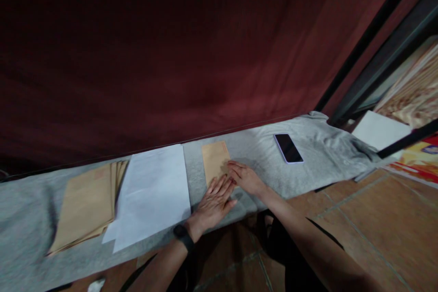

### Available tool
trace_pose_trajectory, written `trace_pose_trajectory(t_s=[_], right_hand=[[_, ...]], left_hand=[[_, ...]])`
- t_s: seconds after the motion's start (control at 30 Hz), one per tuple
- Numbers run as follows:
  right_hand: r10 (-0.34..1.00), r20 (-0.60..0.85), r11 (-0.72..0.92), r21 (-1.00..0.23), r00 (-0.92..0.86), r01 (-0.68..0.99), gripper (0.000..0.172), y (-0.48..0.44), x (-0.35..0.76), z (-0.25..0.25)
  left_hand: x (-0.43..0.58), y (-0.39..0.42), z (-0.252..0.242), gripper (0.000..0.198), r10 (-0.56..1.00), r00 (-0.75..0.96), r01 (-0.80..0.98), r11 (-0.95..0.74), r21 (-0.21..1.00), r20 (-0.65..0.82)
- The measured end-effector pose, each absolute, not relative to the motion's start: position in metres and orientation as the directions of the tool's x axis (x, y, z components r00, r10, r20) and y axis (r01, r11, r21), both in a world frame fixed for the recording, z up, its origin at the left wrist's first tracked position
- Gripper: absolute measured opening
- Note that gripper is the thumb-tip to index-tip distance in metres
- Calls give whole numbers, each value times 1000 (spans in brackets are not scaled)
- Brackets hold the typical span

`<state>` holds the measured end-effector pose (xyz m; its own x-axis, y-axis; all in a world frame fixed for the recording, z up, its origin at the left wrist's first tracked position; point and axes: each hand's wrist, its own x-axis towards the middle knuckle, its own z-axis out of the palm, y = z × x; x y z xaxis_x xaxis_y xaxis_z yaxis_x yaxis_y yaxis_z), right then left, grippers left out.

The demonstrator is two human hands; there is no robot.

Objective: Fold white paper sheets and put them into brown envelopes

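A single brown envelope (pixel 214 159) lies on the grey cloth-covered table (pixel 30 210). My left hand (pixel 215 201) lies flat on its near end, fingers stretched out and together. My right hand (pixel 244 177) rests on the envelope's right edge, fingers extended and pressing down. A black band is on my left wrist. Neither hand grips anything.
White paper sheets (pixel 152 194) lie left of the envelope, and a stack of brown envelopes (pixel 85 205) lies further left. A black phone (pixel 288 148) sits on the cloth to the right. A dark red curtain (pixel 153 54) hangs behind the table. Tiled floor (pixel 376 223) shows at the right.
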<state>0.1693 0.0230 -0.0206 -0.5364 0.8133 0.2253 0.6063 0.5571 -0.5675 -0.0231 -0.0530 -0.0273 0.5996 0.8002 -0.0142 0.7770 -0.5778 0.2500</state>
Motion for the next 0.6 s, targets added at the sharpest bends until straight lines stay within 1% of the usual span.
trace_pose_trajectory(t_s=[0.07, 0.13, 0.23, 0.33, 0.4, 0.5, 0.6], right_hand=[[756, 216, 620, -540, -618, 570, 41, 20, 163, -23], [715, 179, 663, -482, -676, 573, 42, 17, 158, -28], [706, 135, 684, -384, -696, 620, 45, 17, 153, -36], [736, 126, 663, -327, -665, 673, 48, 27, 147, -41], [766, 122, 634, -307, -631, 710, 48, 38, 141, -41], [815, 123, 576, -269, -566, 772, 49, 55, 132, -38], [866, 140, 500, -234, -480, 834, 51, 71, 123, -37]], left_hand=[[-21, -64, -31, 65, 803, 596, 777, -583, 235, 21], [-18, -71, -33, 66, 810, 583, 784, -580, 222, 55], [-14, -74, -32, 68, 828, 557, 800, -554, 231, 54], [-12, -75, -28, 72, 834, 550, 800, -539, 263, 37], [-13, -77, -25, 72, 828, 558, 790, -549, 273, 52], [-13, -80, -25, 70, 821, 563, 783, -566, 257, 94], [-13, -81, -30, 73, 821, 559, 787, -569, 237, 115]])
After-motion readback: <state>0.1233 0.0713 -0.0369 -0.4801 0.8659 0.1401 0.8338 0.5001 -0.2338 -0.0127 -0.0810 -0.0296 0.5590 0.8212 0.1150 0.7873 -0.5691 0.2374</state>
